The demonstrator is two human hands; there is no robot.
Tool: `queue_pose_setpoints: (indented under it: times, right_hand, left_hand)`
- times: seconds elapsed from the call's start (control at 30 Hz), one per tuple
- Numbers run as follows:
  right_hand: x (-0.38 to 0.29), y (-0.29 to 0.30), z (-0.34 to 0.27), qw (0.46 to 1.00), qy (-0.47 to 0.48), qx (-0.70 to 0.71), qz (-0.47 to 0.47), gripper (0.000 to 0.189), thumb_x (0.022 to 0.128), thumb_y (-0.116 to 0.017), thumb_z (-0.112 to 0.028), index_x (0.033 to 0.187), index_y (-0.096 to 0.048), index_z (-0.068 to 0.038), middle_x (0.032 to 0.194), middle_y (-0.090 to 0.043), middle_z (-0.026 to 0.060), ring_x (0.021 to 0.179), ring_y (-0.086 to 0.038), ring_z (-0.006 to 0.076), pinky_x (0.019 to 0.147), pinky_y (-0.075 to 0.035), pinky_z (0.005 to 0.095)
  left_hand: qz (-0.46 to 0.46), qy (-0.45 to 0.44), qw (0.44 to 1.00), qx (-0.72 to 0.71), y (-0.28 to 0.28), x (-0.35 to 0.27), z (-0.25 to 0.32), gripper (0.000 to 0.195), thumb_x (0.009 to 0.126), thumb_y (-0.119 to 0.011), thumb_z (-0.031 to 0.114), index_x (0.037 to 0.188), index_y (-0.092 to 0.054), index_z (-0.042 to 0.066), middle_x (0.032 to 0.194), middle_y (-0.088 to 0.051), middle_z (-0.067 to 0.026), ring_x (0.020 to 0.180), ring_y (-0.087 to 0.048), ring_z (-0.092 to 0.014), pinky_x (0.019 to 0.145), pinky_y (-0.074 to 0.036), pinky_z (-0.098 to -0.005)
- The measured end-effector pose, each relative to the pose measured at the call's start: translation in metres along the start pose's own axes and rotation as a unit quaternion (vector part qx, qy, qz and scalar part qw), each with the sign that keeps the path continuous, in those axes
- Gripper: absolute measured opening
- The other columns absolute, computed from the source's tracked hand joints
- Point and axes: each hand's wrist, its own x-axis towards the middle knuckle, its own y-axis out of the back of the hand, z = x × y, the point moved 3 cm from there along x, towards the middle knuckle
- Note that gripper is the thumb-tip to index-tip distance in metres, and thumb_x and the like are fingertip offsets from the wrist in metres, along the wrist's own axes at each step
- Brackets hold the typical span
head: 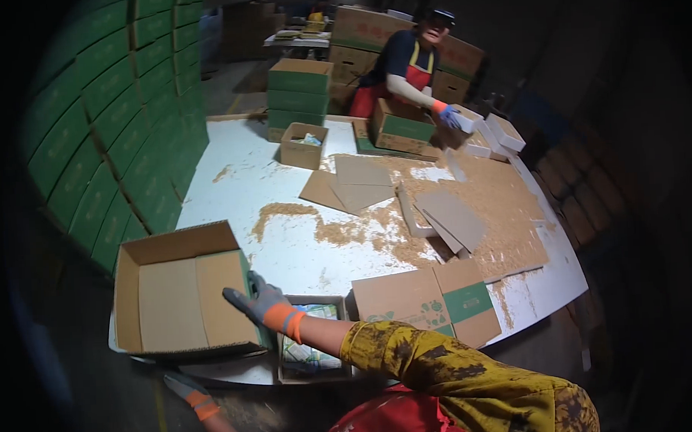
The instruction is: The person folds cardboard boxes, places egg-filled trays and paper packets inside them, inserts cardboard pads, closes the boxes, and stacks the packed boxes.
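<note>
An empty open cardboard box (169,305) with a green outer side sits at the table's near left corner. My right hand (263,299), in a grey glove with an orange cuff, grips its right wall, thumb inside and fingers over the outside. My left hand (186,390), gloved alike, is low in front of the box's near edge, fingers extended, with nothing seen in it. Under my right forearm stands a smaller carton (314,368) of printed packets (311,351), partly hidden by the arm.
Flattened cartons (397,297), loose cardboard sheets (364,178) and wood shavings (506,210) cover parts of the white table (208,192). Green boxes (112,150) are stacked high at left. Across the table, a co-worker (403,65) reaches toward white boxes (468,117) beside an open box (403,125).
</note>
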Motion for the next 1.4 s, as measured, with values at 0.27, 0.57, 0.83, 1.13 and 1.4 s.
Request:
queue_pose_setpoints:
  times: [0.27,0.57,0.83,1.13,1.4]
  right_hand:
    - [-0.001,0.031,0.098,0.948,0.286,0.039,-0.132,0.081,0.094,-0.051,-0.057,0.148,-0.033,0.000,0.145,-0.045,0.0231,0.133,-0.045,0.0362,0.111,-0.035,0.0408]
    - [-0.230,0.396,0.338,0.870,-0.048,-0.141,0.470,0.068,0.091,-0.063,-0.040,0.139,-0.044,0.004,0.137,-0.051,0.0284,0.128,-0.047,0.0398,0.108,-0.037,0.0394]
    - [-0.261,0.407,0.398,0.945,-0.145,-0.019,0.292,0.079,0.088,-0.060,-0.053,0.142,-0.042,0.002,0.136,-0.048,0.0326,0.127,-0.049,0.0422,0.107,-0.039,0.0395]
    - [-0.286,0.493,0.381,0.867,0.122,0.448,0.182,0.044,0.081,-0.073,0.001,0.122,-0.059,0.004,0.111,-0.067,0.0104,0.101,-0.062,0.0142,0.089,-0.051,0.0272]
    - [-0.352,0.527,0.302,0.845,0.212,-0.078,0.486,0.078,0.078,-0.075,-0.017,0.144,-0.038,0.001,0.146,-0.044,0.0177,0.134,-0.042,0.0319,0.113,-0.032,0.0439]
  left_hand:
    - [-0.009,-0.225,0.941,0.251,0.040,0.031,0.001,0.053,0.106,-0.034,0.028,0.147,-0.031,-0.006,0.152,-0.034,-0.0168,0.136,-0.038,-0.027,0.116,-0.027,-0.0361]
    - [-0.523,-0.304,0.513,0.610,-0.236,-0.426,-0.097,0.068,0.079,-0.068,0.035,0.138,-0.049,0.008,0.148,-0.035,-0.0223,0.141,-0.025,-0.043,0.117,-0.010,-0.0594]
    - [-0.470,-0.304,0.425,0.711,-0.245,-0.475,-0.201,0.078,0.087,-0.059,0.049,0.148,-0.037,0.005,0.155,-0.028,-0.0221,0.145,-0.019,-0.040,0.118,-0.008,-0.0545]
    - [-0.289,-0.513,0.582,0.561,-0.342,-0.490,-0.091,0.077,0.088,-0.063,0.028,0.149,-0.027,-0.005,0.154,-0.031,-0.0213,0.143,-0.023,-0.043,0.118,-0.012,-0.0511]
    - [-0.617,-0.252,0.335,0.666,-0.429,-0.512,-0.031,0.026,0.092,-0.059,0.023,0.113,-0.068,0.011,0.105,-0.068,-0.0129,0.102,-0.063,-0.031,0.092,-0.048,-0.0409]
